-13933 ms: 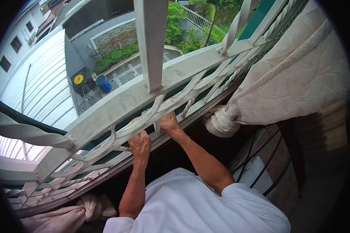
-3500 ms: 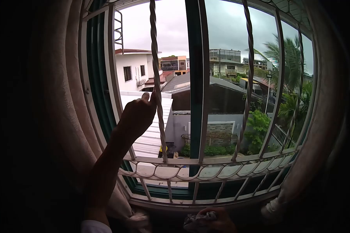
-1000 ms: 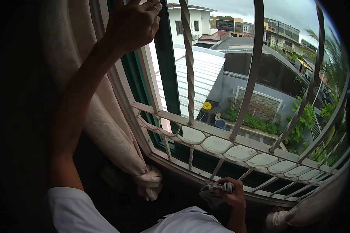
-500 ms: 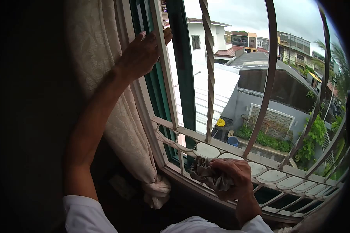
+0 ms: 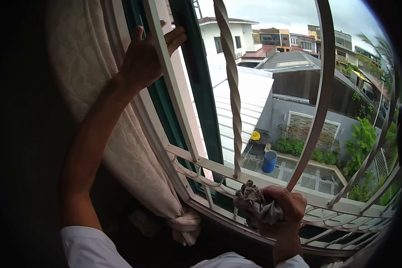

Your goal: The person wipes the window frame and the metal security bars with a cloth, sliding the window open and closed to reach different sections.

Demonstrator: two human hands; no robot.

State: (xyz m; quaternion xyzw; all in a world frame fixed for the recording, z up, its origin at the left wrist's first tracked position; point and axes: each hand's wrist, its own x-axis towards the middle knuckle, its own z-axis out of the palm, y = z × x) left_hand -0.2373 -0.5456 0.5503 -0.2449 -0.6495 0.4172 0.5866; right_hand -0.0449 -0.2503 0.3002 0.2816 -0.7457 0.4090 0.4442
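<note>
My left hand [image 5: 142,62] is raised at the left of the window, its fingers stretched out past a white grille bar [image 5: 169,73] towards the dark green sash frame [image 5: 200,82]. The thumb stands apart from the fingers on the near side of the bar. My right hand [image 5: 286,206] is closed round a crumpled grey cloth [image 5: 257,201]. It holds the cloth bunched up at the lower rail [image 5: 272,179] of the grille, close over the loop-shaped metalwork.
A pale patterned curtain [image 5: 91,85], knotted at its lower end [image 5: 185,225], hangs left of the window. A twisted bar [image 5: 230,76] and several other grille bars cross the opening. Outside are a white roof [image 5: 241,105], a blue barrel [image 5: 269,161] and plants.
The whole view has shifted, so the grille's left side sits further left. My left thumb now stands more apart from the fingers. My right hand still grips the cloth by the lower rail.
</note>
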